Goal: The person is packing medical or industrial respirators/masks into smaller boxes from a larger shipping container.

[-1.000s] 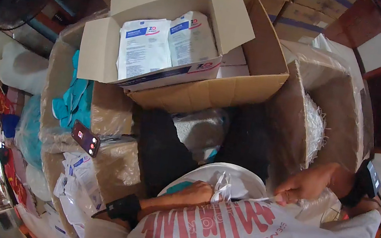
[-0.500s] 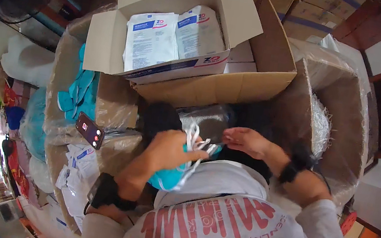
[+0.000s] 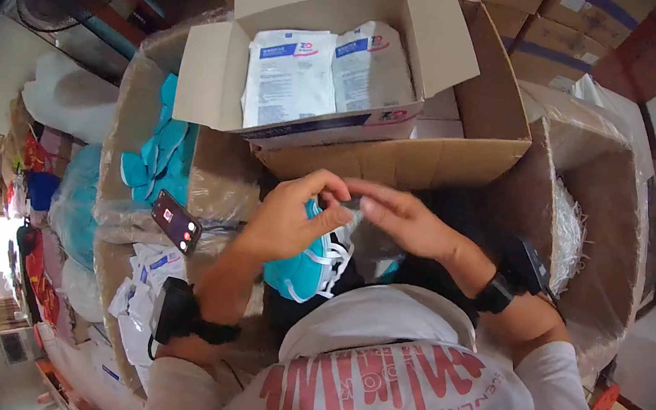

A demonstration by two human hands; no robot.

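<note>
My left hand (image 3: 297,213) is closed at the upper end of a teal cup-shaped face mask (image 3: 294,275), which has white straps (image 3: 334,259) hanging along its right side. The mask is tilted over my lap; whether it is one or several nested together, I cannot tell. My right hand (image 3: 414,225) meets the left hand from the right, its fingertips close to the left ones. Its thumb and fingers are pinched together, and what lies between them is too small to make out. Clear plastic (image 3: 369,241) shows below the fingers.
Ahead, an open white carton (image 3: 331,125) of white packets (image 3: 293,72) rests in a brown box (image 3: 402,161). Left, one box (image 3: 214,171) holds teal masks (image 3: 156,154); a phone (image 3: 175,221) lies above white packets (image 3: 152,264). Right, another box (image 3: 610,222) holds white straps (image 3: 567,241).
Both hands have risen and come together; the right hand has moved left to the left hand. The mask has risen, with its straps now lower and to its right. My view has shifted slightly.
</note>
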